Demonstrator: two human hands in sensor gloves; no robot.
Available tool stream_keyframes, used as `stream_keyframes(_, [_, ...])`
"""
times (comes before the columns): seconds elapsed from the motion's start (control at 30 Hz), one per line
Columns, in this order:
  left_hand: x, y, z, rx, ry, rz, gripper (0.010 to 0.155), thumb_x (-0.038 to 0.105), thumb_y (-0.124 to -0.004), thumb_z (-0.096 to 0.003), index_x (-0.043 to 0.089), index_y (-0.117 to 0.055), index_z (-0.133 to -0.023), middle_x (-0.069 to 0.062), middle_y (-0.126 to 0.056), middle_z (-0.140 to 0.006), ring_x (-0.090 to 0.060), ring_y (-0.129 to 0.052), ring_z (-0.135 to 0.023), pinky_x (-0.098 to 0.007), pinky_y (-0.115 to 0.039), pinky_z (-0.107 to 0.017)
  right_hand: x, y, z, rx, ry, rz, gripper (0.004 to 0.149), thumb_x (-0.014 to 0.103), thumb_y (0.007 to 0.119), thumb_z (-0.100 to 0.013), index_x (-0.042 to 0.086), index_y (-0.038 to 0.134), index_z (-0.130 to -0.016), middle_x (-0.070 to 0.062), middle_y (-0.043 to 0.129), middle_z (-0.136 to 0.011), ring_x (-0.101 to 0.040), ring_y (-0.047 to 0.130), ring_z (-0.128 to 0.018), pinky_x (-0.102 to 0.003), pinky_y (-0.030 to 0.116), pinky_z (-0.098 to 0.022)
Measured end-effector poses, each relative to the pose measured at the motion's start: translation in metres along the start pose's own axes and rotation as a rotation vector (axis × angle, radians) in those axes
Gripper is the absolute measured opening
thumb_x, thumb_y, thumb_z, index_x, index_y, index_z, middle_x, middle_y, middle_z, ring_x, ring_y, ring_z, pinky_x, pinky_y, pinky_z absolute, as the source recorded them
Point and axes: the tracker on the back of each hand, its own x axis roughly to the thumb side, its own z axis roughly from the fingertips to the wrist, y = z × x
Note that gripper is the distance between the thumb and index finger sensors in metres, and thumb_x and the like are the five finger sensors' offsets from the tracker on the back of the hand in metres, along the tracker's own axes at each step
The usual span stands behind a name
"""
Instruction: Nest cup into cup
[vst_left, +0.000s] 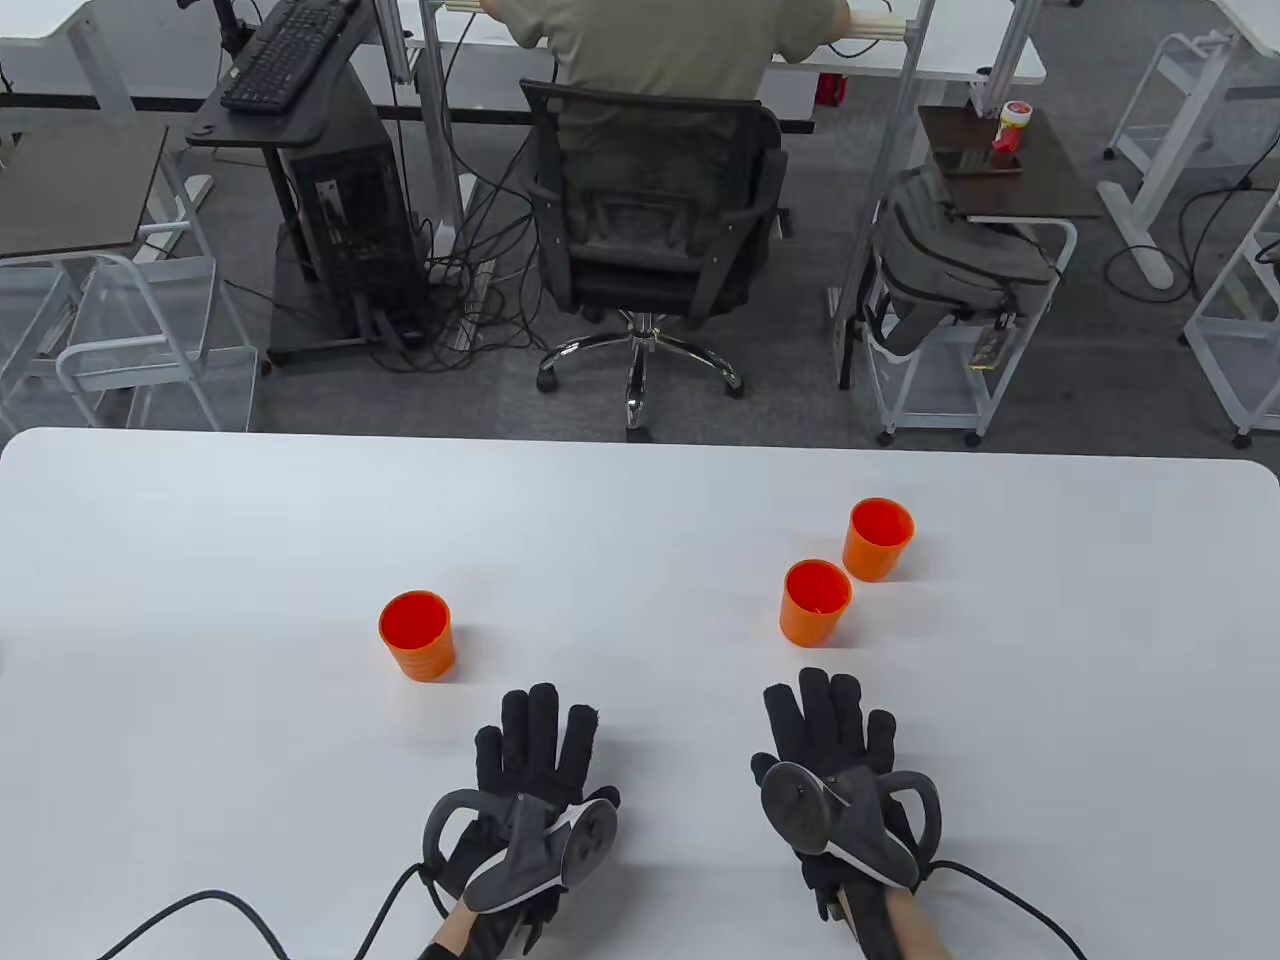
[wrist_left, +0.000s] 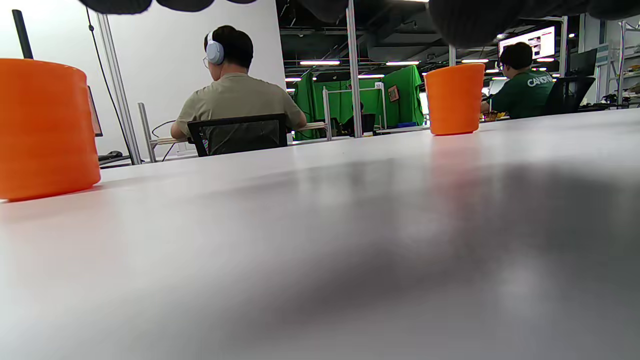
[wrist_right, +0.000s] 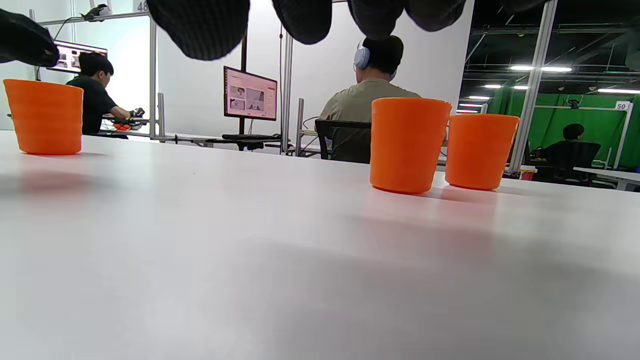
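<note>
Hands flat on worktop (vst_left: 200, 520), palms down, fingers spread: left hand (vst_left: 530, 770), right hand (vst_left: 835, 765), each grip empty, likely rest pose. Three orange cups upright, mouths up, ready for nesting: left cup (vst_left: 417, 635) near left hand; near right cup (vst_left: 816, 600) and far right cup (vst_left: 878, 540) just beside each other.

Three orange cups stand upright and unnested on the white worktop (vst_left: 640, 480): one cup (vst_left: 416, 634) sits alone at nine o'clock, a near cup (vst_left: 815, 600) at three o'clock, a far cup (vst_left: 877, 539) just beside it toward one o'clock.
</note>
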Motion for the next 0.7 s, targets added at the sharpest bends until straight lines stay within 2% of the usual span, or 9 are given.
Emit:
stream_keyframes(0.27, [-0.004,0.008,0.002,0.022,0.013,0.026,0.086,0.063,-0.059,-0.0549,0.01,-0.033,-0.118,-0.036,-0.032,-0.12,-0.06,-0.043,-0.105,-0.071,-0.052,-0.073,-0.009,-0.007,-0.003,-0.012,0.02,-0.037,0.07,0.041,0.065,-0.06,0.006,0.039,-0.115,-0.032,0.037,-0.116,-0.057,0.039,-0.102,-0.076,0.04,-0.066])
stream_keyframes(0.37, [-0.006,0.011,0.003,0.035,0.019,0.052,0.087,0.064,-0.06,-0.0547,0.01,-0.034,-0.118,-0.036,-0.032,-0.12,-0.06,-0.044,-0.105,-0.071,-0.052,-0.073,-0.025,-0.021,-0.009,-0.09,0.068,-0.121,0.08,0.048,0.071,-0.057,0.004,0.038,-0.115,-0.034,0.046,-0.114,-0.057,0.054,-0.099,-0.075,0.047,-0.066])
stream_keyframes(0.43, [-0.007,0.012,0.004,0.038,0.022,0.073,0.087,0.064,-0.06,-0.0545,0.01,-0.034,-0.118,-0.036,-0.032,-0.12,-0.06,-0.044,-0.105,-0.071,-0.052,-0.073,-0.038,-0.028,-0.018,-0.121,0.114,-0.209,0.087,0.051,0.074,-0.054,0.002,0.037,-0.115,-0.034,0.049,-0.113,-0.057,0.058,-0.098,-0.074,0.049,-0.066])
stream_keyframes(0.53, [-0.009,0.014,0.004,0.042,0.022,0.086,0.087,0.064,-0.06,-0.0545,0.01,-0.033,-0.118,-0.036,-0.032,-0.12,-0.06,-0.044,-0.105,-0.071,-0.053,-0.073,-0.065,-0.032,-0.046,-0.093,0.204,-0.33,0.098,0.056,0.077,-0.05,0.0,0.031,-0.115,-0.034,0.046,-0.113,-0.056,0.058,-0.097,-0.074,0.05,-0.066])
stream_keyframes(0.7, [-0.013,0.016,0.004,0.048,0.033,0.102,0.088,0.064,-0.06,-0.0545,0.009,-0.034,-0.118,-0.036,-0.032,-0.12,-0.06,-0.044,-0.105,-0.071,-0.053,-0.073,-0.093,-0.016,-0.1,-0.009,0.322,-0.43,0.107,0.06,0.08,-0.046,-0.002,0.026,-0.115,-0.036,0.042,-0.114,-0.057,0.056,-0.098,-0.075,0.05,-0.065])
